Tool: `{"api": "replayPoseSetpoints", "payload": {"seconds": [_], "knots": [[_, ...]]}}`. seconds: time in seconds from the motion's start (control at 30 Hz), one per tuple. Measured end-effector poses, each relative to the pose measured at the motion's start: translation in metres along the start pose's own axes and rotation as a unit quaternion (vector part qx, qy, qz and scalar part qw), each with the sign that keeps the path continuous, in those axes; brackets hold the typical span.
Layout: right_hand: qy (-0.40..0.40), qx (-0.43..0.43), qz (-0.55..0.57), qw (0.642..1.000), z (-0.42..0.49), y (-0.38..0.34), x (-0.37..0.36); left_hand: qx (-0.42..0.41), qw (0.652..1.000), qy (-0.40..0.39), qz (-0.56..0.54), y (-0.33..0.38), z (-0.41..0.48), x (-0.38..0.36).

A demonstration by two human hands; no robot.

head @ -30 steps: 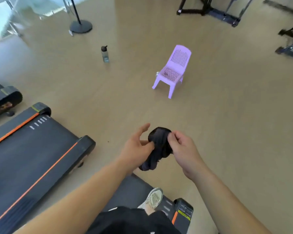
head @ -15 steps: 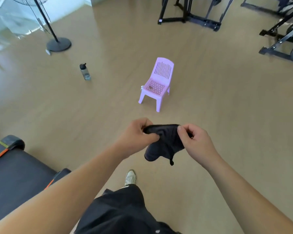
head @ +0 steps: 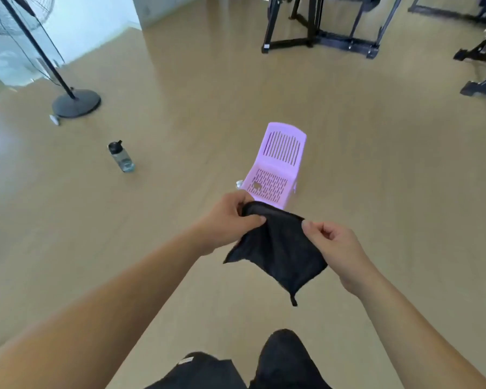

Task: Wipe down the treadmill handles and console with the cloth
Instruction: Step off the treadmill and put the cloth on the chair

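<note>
both grips are clamped on the cloth (head: 278,251): the left grip (head: 230,217) bunches one top corner between thumb and curled fingers, the right grip (head: 334,245) pinches the other, and the dark square hangs slack between and below them, its little loop dangling lowest. i'd say the step is opening it out, so draw the grips evenly apart until the top edge is taut, then fold it into a flat pad. no treadmill shows here, only a purple chair (head: 281,158) just beyond the left grip and a bottle (head: 121,157) well off to its left.
</note>
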State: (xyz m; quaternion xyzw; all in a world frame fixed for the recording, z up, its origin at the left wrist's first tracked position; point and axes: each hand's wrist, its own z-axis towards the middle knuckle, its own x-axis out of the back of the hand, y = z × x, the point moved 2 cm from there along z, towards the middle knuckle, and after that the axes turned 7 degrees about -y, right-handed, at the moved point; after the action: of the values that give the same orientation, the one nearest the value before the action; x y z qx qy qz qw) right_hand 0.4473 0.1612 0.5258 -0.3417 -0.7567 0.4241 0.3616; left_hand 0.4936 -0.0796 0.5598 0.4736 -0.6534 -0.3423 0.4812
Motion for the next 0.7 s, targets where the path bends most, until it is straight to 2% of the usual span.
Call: {"api": "replayPoseSetpoints", "payload": {"seconds": [0.1, 0.2, 0.5, 0.7], "knots": [[-0.070, -0.050, -0.038, 0.996, 0.088, -0.013, 0.035, 0.009, 0.999, 0.014, 0.036, 0.006, 0.106, 0.022], [-0.091, -0.067, -0.074, 0.991, 0.185, -0.007, 0.070, 0.025, 0.995, 0.039, 0.084, -0.002, 0.209, 0.038], [0.053, -0.057, -0.033, 0.996, 0.437, 0.039, 0.095, 0.094, 0.991, 0.035, 0.088, -0.076, 0.460, 0.071], [0.123, -0.071, 0.039, 0.989, 0.577, 0.138, 0.068, 0.100, 0.991, -0.020, 0.083, -0.189, 0.601, 0.062]]}}
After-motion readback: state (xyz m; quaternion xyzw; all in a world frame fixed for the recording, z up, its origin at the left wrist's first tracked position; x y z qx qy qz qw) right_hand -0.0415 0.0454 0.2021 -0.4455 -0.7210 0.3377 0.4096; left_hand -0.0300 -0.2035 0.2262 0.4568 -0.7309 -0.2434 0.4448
